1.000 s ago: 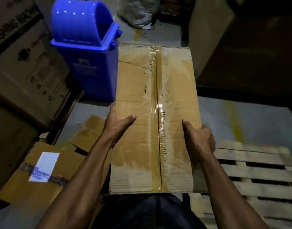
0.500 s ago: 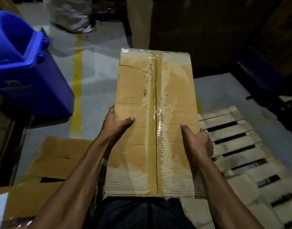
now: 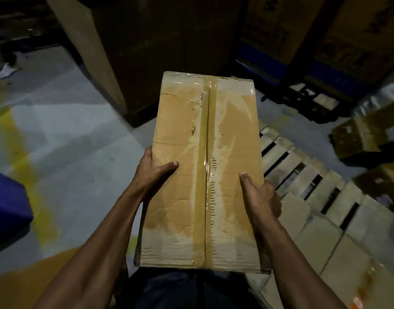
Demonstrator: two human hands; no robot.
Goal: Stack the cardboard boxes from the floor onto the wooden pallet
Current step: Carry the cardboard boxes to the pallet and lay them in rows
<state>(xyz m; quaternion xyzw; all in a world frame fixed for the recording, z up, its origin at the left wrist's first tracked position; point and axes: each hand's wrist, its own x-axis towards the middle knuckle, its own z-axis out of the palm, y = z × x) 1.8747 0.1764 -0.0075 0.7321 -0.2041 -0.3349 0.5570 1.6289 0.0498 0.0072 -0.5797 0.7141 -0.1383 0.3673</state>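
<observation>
1. We carry the box [image 3: 205, 170] off the floor at waist level, taped top upward.
2. Our left hand [image 3: 152, 172] and right hand [image 3: 259, 195] clamp its long sides, thumbs on top, likely for balance.
3. The pallet [image 3: 303, 175] lies to our right, seemingly next.

Dim warehouse light falls from above onto the taped cardboard box [image 3: 205, 175], its tape glinting at 12 o'clock; stacked cartons [image 3: 169, 41] beyond sink into shadow, while motion blur smears the wooden pallet [image 3: 314, 192] at 3 o'clock.
</observation>
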